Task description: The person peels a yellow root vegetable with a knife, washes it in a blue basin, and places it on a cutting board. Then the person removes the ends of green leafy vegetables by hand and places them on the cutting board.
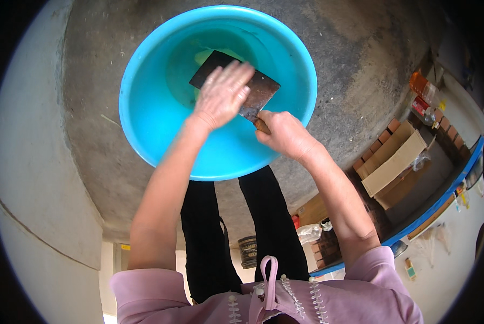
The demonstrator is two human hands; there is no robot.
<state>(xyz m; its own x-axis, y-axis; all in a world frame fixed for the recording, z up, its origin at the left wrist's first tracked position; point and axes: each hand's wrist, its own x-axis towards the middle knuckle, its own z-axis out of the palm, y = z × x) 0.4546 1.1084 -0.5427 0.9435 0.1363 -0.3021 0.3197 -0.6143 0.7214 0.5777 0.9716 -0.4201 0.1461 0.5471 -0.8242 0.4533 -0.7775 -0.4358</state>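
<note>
A cleaver with a dark, wide blade (pixel 262 90) is held over a large blue plastic basin (pixel 152 133). My right hand (pixel 286 133) grips its short wooden handle (pixel 262 126) near the basin's right rim. Laid flat over the blade's upper face is my left hand (pixel 225 91), palm down with its fingers slightly spread and a little blurred. Liquid (pixel 181 73) stands in the bottom of the basin. A pale yellow-green piece (pixel 203 56) shows there, partly hidden behind the blade; I cannot tell what it is.
The basin is on a stained concrete floor (pixel 347 69), with a pale wall (pixel 35 133) to the left. At right are an open cardboard box (pixel 393 158), bricks (pixel 383 136), plastic bottles (pixel 424 87) and a blue-edged counter (pixel 436 218). A ribbed dark container (pixel 248 252) appears behind my legs.
</note>
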